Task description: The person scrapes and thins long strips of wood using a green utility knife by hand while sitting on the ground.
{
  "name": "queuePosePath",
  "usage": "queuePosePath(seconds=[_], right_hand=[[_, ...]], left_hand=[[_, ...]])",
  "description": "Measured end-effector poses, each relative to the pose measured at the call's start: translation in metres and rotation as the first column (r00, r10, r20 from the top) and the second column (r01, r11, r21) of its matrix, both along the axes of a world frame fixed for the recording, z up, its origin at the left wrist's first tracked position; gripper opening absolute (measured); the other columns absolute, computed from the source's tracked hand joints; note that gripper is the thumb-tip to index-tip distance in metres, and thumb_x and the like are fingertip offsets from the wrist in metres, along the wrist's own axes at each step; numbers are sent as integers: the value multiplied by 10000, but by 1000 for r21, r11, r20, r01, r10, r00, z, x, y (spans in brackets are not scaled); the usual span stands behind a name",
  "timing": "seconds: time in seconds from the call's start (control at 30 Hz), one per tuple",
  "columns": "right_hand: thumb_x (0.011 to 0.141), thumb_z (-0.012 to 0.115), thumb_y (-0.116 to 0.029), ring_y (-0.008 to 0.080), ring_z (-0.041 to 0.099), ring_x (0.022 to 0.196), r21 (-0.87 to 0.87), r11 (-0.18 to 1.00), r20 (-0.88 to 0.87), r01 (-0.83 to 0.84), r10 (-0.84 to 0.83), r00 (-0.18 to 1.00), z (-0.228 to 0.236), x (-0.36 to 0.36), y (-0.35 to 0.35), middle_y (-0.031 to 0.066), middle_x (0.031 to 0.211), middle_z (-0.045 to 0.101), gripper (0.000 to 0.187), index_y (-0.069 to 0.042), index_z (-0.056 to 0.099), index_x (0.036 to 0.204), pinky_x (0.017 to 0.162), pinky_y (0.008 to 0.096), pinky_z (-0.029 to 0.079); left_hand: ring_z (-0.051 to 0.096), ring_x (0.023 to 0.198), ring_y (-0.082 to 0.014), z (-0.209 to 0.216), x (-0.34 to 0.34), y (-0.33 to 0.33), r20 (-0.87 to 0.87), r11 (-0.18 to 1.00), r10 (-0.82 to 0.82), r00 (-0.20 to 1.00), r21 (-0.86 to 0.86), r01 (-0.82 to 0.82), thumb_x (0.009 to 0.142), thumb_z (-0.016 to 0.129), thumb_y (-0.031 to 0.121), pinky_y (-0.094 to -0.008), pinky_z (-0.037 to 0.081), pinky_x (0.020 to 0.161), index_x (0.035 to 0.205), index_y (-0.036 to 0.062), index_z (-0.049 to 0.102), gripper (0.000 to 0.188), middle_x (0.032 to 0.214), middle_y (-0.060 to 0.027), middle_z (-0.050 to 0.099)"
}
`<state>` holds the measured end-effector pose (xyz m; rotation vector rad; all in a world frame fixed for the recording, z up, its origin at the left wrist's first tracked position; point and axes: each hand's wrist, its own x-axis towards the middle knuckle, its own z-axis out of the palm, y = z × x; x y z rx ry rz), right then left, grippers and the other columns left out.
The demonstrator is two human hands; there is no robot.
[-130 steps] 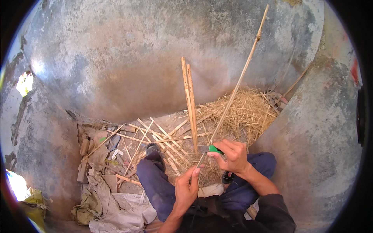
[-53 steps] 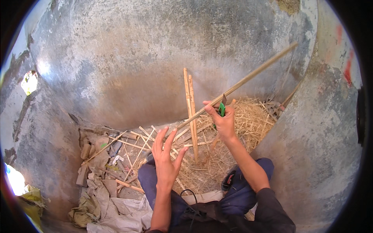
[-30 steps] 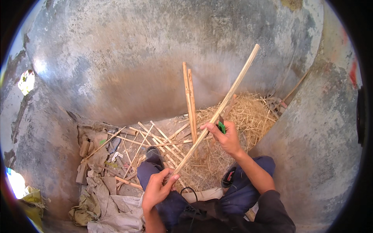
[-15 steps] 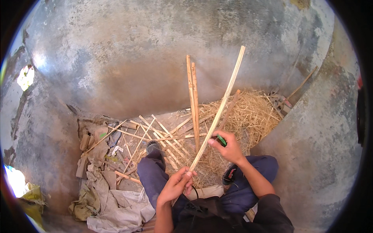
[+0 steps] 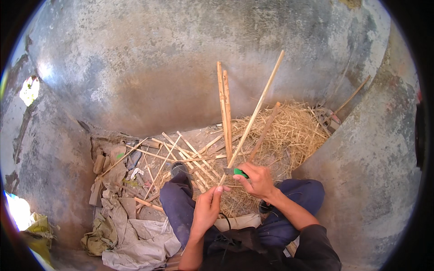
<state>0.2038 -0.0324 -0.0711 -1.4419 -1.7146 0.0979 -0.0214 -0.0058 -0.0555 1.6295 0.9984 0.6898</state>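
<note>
A long pale wooden stick (image 5: pixel 259 105) slants up and away toward the far wall. My left hand (image 5: pixel 208 208) is closed round its lower end, with the thumb on top. In my right hand (image 5: pixel 258 181) is a green-handled knife (image 5: pixel 241 173), gripped in closed fingers. Its short dark blade lies against the stick, a little above my left hand. Just beyond the blade stand two upright wooden sticks (image 5: pixel 227 117), and a browner stick (image 5: pixel 265 131) leans behind my right hand.
Straw-like wood shavings (image 5: pixel 296 135) are heaped at the far right. Several loose sticks (image 5: pixel 192 159) cross on the floor to the left, near a crumpled pale cloth (image 5: pixel 140 241) and brick pieces (image 5: pixel 96 192). A curved grey wall (image 5: pixel 149 67) encloses the space around my bent legs.
My right hand has moved down and left along the stick, and the knife blade now touches it near my left hand. The stick has turned to show a narrower side.
</note>
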Motion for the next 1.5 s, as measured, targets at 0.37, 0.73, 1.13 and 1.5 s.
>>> queuePosePath(seconds=[0.37,0.73,1.13,1.5], right_hand=[[954,822,-331,278,719,675,121,989,102,89,-101,990,17,1,-1,65,849,728,257,-85,774,1012,579,401,538],[1006,771,-377,252,699,609,186,969,39,161,-171,985,8,22,20,80,796,738,310,-68,786,998,521,358,500],[1023,746,-409,276,699,619,99,943,40,319,-324,945,-6,93,52,122,801,757,344,-79,823,1080,579,406,525],[1112,572,-542,60,381,462,-95,870,-400,484,-479,781,3,238,72,21,696,632,541,-60,800,1204,417,249,274]], left_hand=[[428,471,-174,7,2,-17,-53,974,91,994,214,-78,1160,537,172,-383,335,497,1029,9,727,283,555,-94,444],[545,474,-259,8,-13,-34,-148,987,89,985,147,-67,1151,546,192,-405,412,518,1036,24,726,272,576,-152,514],[645,557,-371,-5,-40,-58,-196,992,41,980,124,-16,1138,573,190,-438,468,562,992,8,735,284,687,-215,645],[447,559,-71,-46,-99,-63,-127,984,-110,986,-153,90,1179,529,262,-294,354,528,1009,12,745,372,620,14,469]])
